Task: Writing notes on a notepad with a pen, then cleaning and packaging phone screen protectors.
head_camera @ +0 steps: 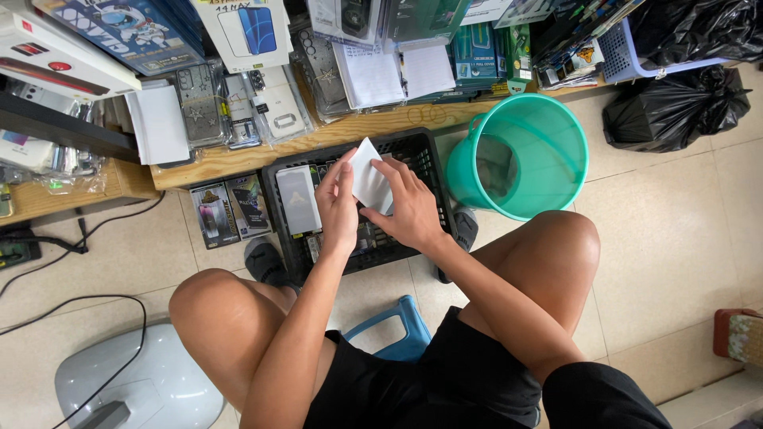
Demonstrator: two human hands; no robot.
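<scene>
- Hands: left hand (338, 208) and right hand (409, 208) both pinch a thin white rectangular sleeve (370, 181), fingers closed on its edges, above the black plastic crate (429, 171)
- Risk: this light pinch could slip, dropping it among packets or bending a corner

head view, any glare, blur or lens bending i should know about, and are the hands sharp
Head view: even, soft light with faint shadows; both hands, left and right, are sharp on the white packet; mild glare on the plastic-wrapped phone cases; wide-lens bending curves the wooden shelf edge.
</scene>
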